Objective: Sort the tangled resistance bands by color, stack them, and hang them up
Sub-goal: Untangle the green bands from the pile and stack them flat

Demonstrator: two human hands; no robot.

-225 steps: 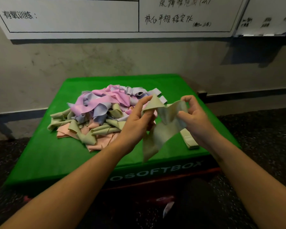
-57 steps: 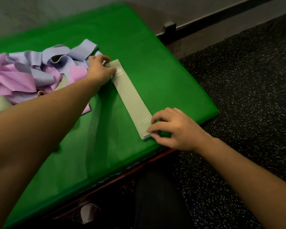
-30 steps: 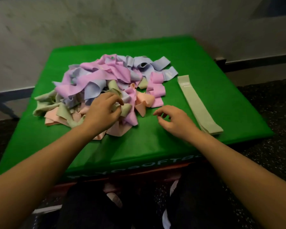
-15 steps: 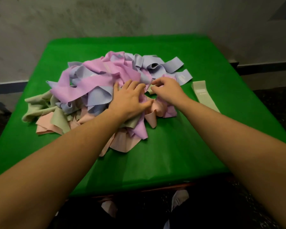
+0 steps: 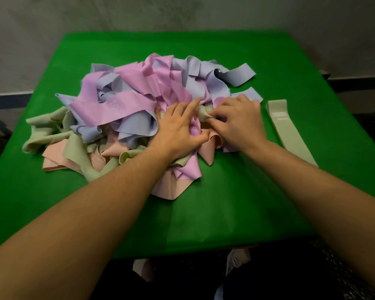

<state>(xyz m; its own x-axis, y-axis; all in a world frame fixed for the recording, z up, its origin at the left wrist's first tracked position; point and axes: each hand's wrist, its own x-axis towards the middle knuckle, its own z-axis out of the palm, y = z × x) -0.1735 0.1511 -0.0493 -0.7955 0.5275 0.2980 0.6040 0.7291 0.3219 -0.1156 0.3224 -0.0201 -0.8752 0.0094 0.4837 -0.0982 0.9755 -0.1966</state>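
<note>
Left hand (image 5: 178, 128): fingers spread, pressing the pile (image 5: 126, 118).
Right hand (image 5: 236, 120): apparently pinching a green band (image 5: 202, 112).
Risk: tugging drags tangled neighbours off the tabletop (image 5: 225, 213).

bands (image 5: 126, 105): smooth matt, likely rubbery latex | table cover (image 5: 204, 224): matt green cloth | wall (image 5: 52, 29): rough plaster

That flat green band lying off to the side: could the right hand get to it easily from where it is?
Probably yes. The flat green band lies alone on the green mat, just beside the right hand, nothing between them. But that hand's fingers now pinch a green loop.
</note>
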